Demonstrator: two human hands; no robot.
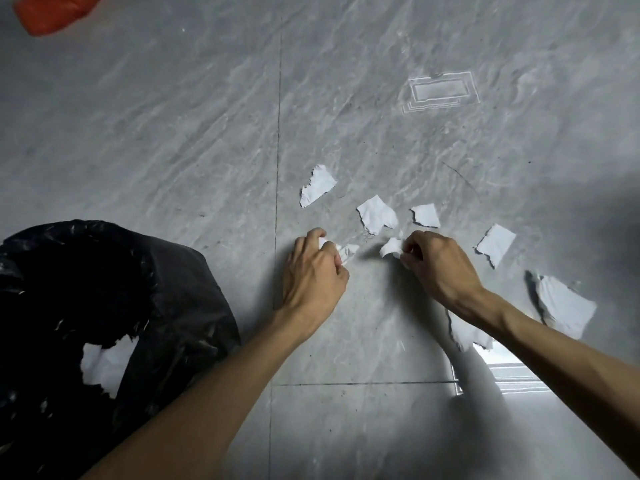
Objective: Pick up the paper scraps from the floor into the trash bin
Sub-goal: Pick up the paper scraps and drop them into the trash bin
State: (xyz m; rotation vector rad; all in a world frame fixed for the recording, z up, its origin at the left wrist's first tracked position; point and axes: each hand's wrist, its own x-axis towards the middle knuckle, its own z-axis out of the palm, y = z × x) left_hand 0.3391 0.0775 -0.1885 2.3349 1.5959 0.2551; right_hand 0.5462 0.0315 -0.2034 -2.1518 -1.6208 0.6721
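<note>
From the head view, the left hand [313, 271] is clenched around a crumpled scrap [343, 251] and the right hand [438, 268] pinches another scrap [391, 247], both low over the floor [173, 133]. Loose paper scraps [318, 185] lie beyond; the trash bin [194, 289] stands left (black-lined). Thin pieces could slip out on the carry. One scrap [467, 332] is partly hidden under the right forearm.

orange object [52, 12]: cut by top-left corner, blurred, can't ID | trash bin [180, 289]: cut by left edge, interior too dark | scrap [467, 332]: part under right forearm | left hand [313, 271]: scrap [348, 252] mostly covered
</note>
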